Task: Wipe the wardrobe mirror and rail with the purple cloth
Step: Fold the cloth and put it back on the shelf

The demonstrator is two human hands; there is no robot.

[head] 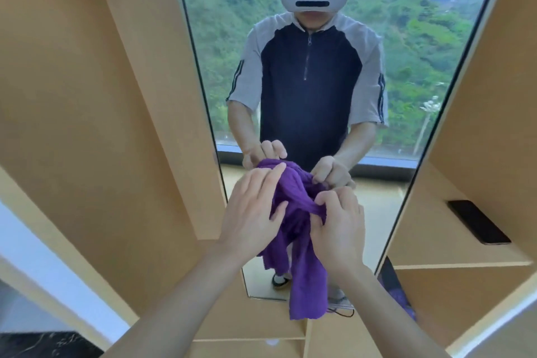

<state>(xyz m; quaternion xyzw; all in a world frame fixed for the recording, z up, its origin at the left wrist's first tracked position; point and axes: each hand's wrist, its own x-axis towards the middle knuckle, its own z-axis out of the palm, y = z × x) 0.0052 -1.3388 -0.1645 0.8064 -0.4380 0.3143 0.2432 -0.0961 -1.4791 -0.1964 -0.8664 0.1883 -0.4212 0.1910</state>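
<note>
While both hands work at the cloth, the wardrobe (101,125) fills the view, its tan panels flanking the mirror (421,73) that runs from 12 o'clock down past centre. Its glass shows the person and green hills behind. A dark phone (479,221) lies on a shelf at 3 o'clock. No rail is clearly in view.

The cloth (302,264) hangs bunched just below centre, in front of the mirror, its tail trailing toward 6 o'clock. The left hand (250,221) lies over its 9 o'clock side, fingers nearly straight and spread, thumb tucked into a fold. The right hand (338,227) pinches a gathered ridge at its 3 o'clock side, fingers curled.

Judged from this, the cloth is being gathered, not yet wiping. A loose wad could smear rather than clean, and the dangling tail could slip from so slight a pinch or snag a shelf edge.
</note>
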